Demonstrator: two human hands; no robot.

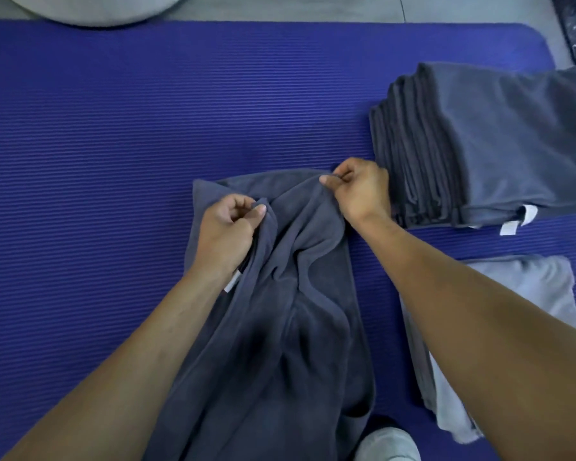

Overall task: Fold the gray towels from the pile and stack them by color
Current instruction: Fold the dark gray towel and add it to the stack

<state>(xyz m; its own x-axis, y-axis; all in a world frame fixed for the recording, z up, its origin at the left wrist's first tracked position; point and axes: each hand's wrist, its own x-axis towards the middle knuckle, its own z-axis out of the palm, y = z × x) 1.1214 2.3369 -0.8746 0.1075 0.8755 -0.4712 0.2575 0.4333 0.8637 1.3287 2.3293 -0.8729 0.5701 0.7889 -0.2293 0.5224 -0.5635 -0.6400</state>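
I have the dark gray towel [280,294] bunched between my two hands over the blue mat [113,144], its far edge lying on the mat and the rest trailing back toward my lap. My left hand [228,227] pinches a fold of its upper edge between thumb and curled fingers, and my right hand [359,188] pinches the edge farther right in the same way, close beside the stack of dark gray folded towels [496,144]. Just below that stack, under my right forearm, sits the stack of light gray folded towels [529,294]. The cloth between my hands is slack and creased, so I judge I am only now finding the corners before spreading it flat. The risk is that I hold folds and not true corners: if I pull apart now, the towel may open crooked, and the fold would come out uneven. My right hand is so near the dark stack that a sideways pull could brush its layered edges and knock them askew. A white tag [232,281] peeks out by my left wrist, and could end up showing on the outside.
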